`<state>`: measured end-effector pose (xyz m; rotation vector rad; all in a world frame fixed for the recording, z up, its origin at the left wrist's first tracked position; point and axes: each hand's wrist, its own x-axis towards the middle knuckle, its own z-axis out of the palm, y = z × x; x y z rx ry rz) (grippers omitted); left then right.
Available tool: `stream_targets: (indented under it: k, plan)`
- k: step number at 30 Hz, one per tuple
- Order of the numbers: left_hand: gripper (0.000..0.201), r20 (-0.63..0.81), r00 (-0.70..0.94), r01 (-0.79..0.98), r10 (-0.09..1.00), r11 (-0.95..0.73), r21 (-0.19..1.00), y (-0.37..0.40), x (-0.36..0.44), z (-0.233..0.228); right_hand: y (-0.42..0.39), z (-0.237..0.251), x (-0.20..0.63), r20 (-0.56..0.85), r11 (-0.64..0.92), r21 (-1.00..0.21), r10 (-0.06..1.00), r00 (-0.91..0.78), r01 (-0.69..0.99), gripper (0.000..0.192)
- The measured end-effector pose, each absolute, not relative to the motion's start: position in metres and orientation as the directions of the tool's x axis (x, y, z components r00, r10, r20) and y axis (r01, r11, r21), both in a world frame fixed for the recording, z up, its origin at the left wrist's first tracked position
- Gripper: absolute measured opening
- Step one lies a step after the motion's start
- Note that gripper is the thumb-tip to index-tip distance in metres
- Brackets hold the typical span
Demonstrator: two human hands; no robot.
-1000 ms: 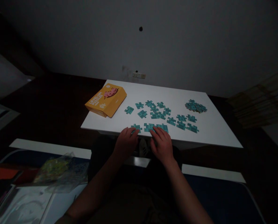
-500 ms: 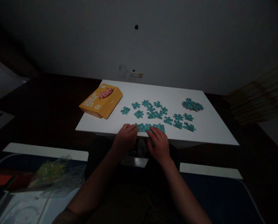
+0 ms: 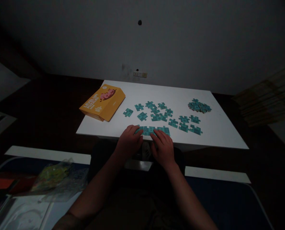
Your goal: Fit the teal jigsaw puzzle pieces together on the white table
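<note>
The person's left hand (image 3: pixel 129 142) and right hand (image 3: pixel 163 147) rest side by side at the near edge of a white table (image 3: pixel 219 134), both palm down. Their fingers lie on a short row of joined teal puzzle pieces (image 3: pixel 153 130) that runs along that near edge, roughly at its middle. The left fingertips press the row's left end and the right fingertips press near its middle; neither hand is closed around anything. The light is dim, so how many pieces make up the row cannot be told for sure.

Beyond the row, toward the middle of the table, loose teal pieces (image 3: pixel 156 111) lie scattered face down, some touching and some apart. A further handful of single pieces (image 3: pixel 189 124) sits to the right of the row, a little farther in from the near edge. Near the far right corner a small heap of pieces (image 3: pixel 199 107) is piled together, well apart from the hands.

At the far left corner lies a yellow puzzle box (image 3: pixel 102 102), flat, with a pink picture on its lid. Off the table, low at the left, a clear plastic bag (image 3: pixel 58 179) lies on a dark surface.
</note>
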<state>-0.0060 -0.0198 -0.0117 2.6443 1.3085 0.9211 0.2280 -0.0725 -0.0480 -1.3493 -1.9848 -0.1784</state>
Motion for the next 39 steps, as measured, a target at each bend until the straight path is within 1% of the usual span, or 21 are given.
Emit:
stream_targets:
  k: [3,7,12,14,19,21,23,26,29,32,36,39]
  plan:
    - [0.027,0.473,0.464,0.707,0.749,-0.635,0.311,-0.020,-0.007,-0.012,-0.072,-0.048,0.227,0.628,0.444,-0.269,0.753,-0.194,0.854,0.050]
    - [0.024,0.466,0.445,0.705,0.765,-0.620,0.345,-0.017,-0.009,-0.016,-0.072,-0.049,0.227,0.620,0.428,-0.267,0.762,-0.186,0.864,0.048]
    - [0.013,0.402,0.425,0.691,0.811,-0.578,0.434,-0.006,-0.019,-0.014,-0.072,-0.049,0.227,0.624,0.442,-0.260,0.755,-0.200,0.859,0.046]
    - [0.017,0.390,0.431,0.664,0.814,-0.579,0.474,-0.001,-0.022,-0.010,-0.072,-0.048,0.227,0.625,0.447,-0.263,0.754,-0.202,0.855,0.046]
    - [0.041,0.409,0.416,0.554,0.813,-0.583,0.595,0.007,-0.015,-0.003,-0.072,-0.046,0.226,0.626,0.447,-0.267,0.754,-0.199,0.854,0.048]
    - [0.042,0.422,0.410,0.528,0.809,-0.587,0.614,0.008,-0.013,-0.003,-0.071,-0.047,0.226,0.634,0.445,-0.261,0.748,-0.196,0.856,0.046]
    - [0.035,0.441,0.380,0.543,0.813,-0.582,0.605,0.009,-0.021,-0.003,-0.071,-0.047,0.226,0.639,0.439,-0.259,0.746,-0.189,0.860,0.046]
    - [0.027,0.448,0.283,0.658,0.848,-0.512,0.552,0.010,-0.050,-0.004,-0.071,-0.049,0.226,0.638,0.437,-0.260,0.747,-0.187,0.861,0.047]
    - [0.027,0.435,0.237,0.777,0.869,-0.438,0.453,0.012,-0.086,-0.006,-0.071,-0.049,0.225,0.646,0.444,-0.262,0.741,-0.186,0.857,0.044]
    - [0.029,0.428,0.202,0.837,0.881,-0.382,0.392,0.016,-0.107,-0.007,-0.070,-0.048,0.224,0.650,0.435,-0.268,0.740,-0.172,0.860,0.043]
    - [0.033,0.414,0.220,0.857,0.883,-0.378,0.350,0.015,-0.102,-0.001,-0.071,-0.048,0.228,0.652,0.420,-0.269,0.742,-0.156,0.867,0.045]
    - [0.034,0.443,0.228,0.875,0.867,-0.382,0.297,0.008,-0.080,0.013,-0.074,-0.049,0.238,0.649,0.409,-0.264,0.745,-0.153,0.873,0.046]
